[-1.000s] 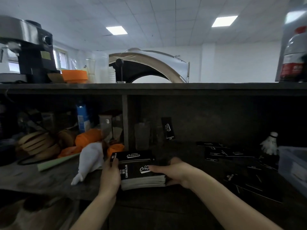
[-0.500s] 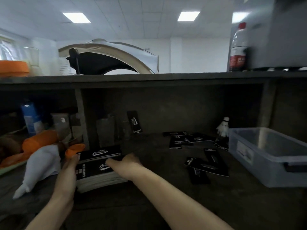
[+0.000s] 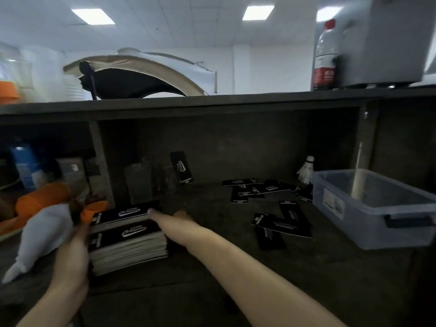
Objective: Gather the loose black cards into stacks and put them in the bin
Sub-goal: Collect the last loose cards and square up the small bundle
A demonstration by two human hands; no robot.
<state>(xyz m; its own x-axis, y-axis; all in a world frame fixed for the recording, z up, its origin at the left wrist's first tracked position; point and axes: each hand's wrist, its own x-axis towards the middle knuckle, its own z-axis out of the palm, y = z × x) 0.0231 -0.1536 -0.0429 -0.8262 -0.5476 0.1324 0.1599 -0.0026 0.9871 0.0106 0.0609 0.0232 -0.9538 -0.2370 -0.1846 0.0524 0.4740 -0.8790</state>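
Since a moment ago our view has swung right, bringing the bin fully into sight. Our left hand presses flat against the stack's left side; our right hand reaches between the stacks, its fingers' hold unclear. Loose cards lie just left of the bin.

A shuttlecock stands at the shelf's back wall, a red-labelled bottle above on the top ledge.

Office-like room: panel ceiling lights, cluttered dark shelving, soda bottle.
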